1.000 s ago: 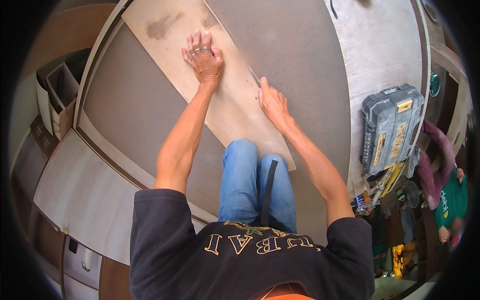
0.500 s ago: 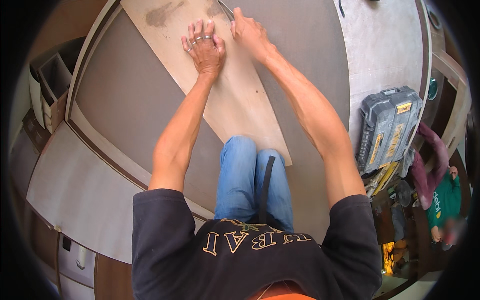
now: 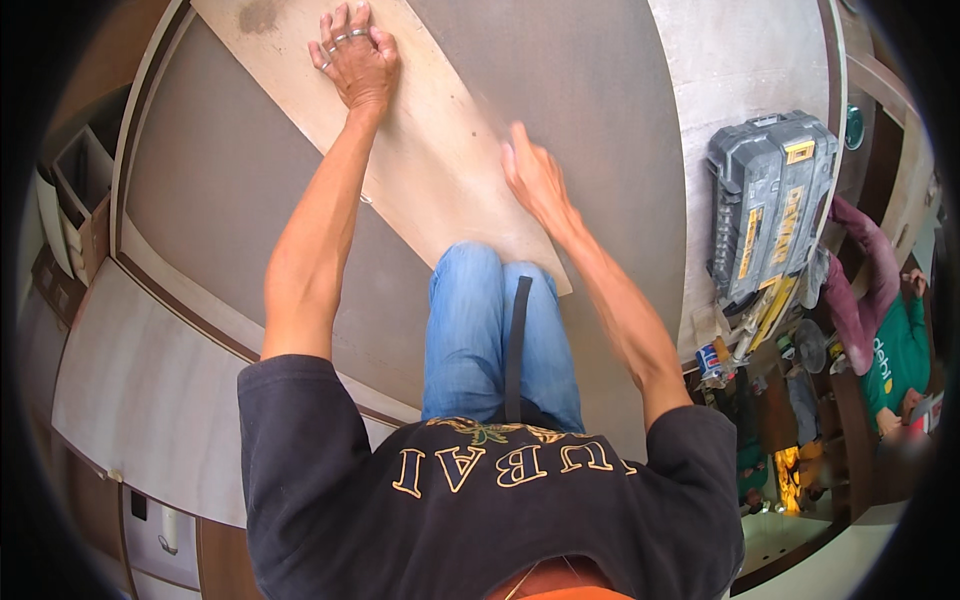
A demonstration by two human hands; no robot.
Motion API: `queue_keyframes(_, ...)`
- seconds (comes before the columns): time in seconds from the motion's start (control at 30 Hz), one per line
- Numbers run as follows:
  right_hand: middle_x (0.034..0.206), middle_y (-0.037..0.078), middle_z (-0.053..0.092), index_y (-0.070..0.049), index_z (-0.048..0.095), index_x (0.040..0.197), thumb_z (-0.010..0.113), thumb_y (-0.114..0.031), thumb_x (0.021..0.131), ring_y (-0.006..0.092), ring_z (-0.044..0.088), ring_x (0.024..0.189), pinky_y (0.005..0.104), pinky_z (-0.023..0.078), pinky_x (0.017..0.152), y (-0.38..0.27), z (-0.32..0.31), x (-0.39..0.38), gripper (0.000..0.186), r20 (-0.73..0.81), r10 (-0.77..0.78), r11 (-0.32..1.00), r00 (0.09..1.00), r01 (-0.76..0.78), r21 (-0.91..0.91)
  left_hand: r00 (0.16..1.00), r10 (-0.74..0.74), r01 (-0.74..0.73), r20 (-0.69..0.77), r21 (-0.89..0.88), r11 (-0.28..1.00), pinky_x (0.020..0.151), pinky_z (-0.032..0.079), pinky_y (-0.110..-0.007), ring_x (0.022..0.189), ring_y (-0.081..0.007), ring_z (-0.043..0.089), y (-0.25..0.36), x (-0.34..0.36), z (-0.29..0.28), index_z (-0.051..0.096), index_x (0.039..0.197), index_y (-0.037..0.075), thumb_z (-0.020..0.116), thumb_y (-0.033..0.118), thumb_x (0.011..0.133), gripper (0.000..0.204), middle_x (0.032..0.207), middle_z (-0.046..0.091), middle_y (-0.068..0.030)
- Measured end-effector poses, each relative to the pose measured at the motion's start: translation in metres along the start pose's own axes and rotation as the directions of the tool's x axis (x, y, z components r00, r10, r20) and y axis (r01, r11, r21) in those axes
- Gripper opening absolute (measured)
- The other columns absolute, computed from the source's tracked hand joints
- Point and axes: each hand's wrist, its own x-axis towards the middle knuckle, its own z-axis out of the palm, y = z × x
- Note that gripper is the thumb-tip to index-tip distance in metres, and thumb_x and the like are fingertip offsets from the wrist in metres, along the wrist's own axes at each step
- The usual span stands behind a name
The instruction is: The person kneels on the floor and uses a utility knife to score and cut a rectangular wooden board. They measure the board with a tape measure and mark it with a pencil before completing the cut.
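A long pale wooden board [image 3: 430, 170] lies at a slant on a larger grey-brown sheet [image 3: 560, 80], its near end at my knees. My left hand [image 3: 355, 65] rests palm down near the board's far part. Its fingers are stretched out, with rings on several of them. Beside the board's right edge, nearer to me, is my right hand [image 3: 538, 180]. Its fingers are curled and a little blurred, with the thumb side toward the board. Whatever it may be gripping is hidden by the fingers.
On a pale panel to the right stands a grey tool case [image 3: 770, 205] with yellow labels; a blue, red and white container [image 3: 711, 361] is below it. A person in a green top [image 3: 895, 355] is at the far right. An open box [image 3: 85, 170] stands left.
My right hand has slid along the board's right edge toward me. My left hand stays flat on the board. The whole view has shifted a little.
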Motion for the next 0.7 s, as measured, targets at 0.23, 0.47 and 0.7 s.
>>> queue_keyframes(0.23, 0.08, 0.027, 0.065, -0.005, 0.044, 0.105, 0.049, -0.02, 0.099, 0.05, 0.062, 0.078, 0.06, 0.047, 0.068, 0.022, 0.021, -0.018, 0.017, -0.033, -0.016, 0.999, 0.999, 0.014, -0.05, 1.0, -0.026, 0.025, 0.01, 0.088, 0.996, 0.119, 0.018, -0.052, 0.143, -0.0307, 0.034, 0.007, 0.001, -0.004, 0.057, 0.132, 0.007, 0.051, 0.02, 0.092, 0.042, 0.147, 0.047, -0.0141)
queue_keyframes(0.47, 0.085, 0.028, 0.066, -0.003, 0.045, 0.11, 0.047, -0.023, 0.1, 0.0487, 0.064, 0.079, 0.0577, 0.049, 0.068, 0.1, 0.039, -0.139, 0.022, 0.068, 0.201, 0.978, 0.977, -0.196, -0.075, 1.0, 0.008, -0.008, -0.023, 0.006, 1.0, 0.12, 0.011, -0.055, 0.145, -0.0271, 0.031, -0.003, 0.001, -0.001, 0.057, 0.134, 0.015, 0.049, 0.024, 0.091, 0.045, 0.147, 0.046, -0.0091)
queue_keyframes(0.7, 0.072, 0.027, 0.063, -0.002, 0.044, 0.105, 0.047, -0.02, 0.101, 0.0454, 0.064, 0.068, 0.054, 0.048, 0.058, 0.016, 0.008, 0.001, 0.018, -0.131, -0.152, 0.987, 0.98, 0.143, -0.075, 0.998, -0.048, 0.047, 0.033, 0.045, 0.998, 0.121, 0.014, -0.05, 0.144, -0.0311, 0.031, 0.009, 0.005, -0.002, 0.055, 0.135, 0.006, 0.051, 0.021, 0.092, 0.045, 0.149, 0.045, -0.0144)
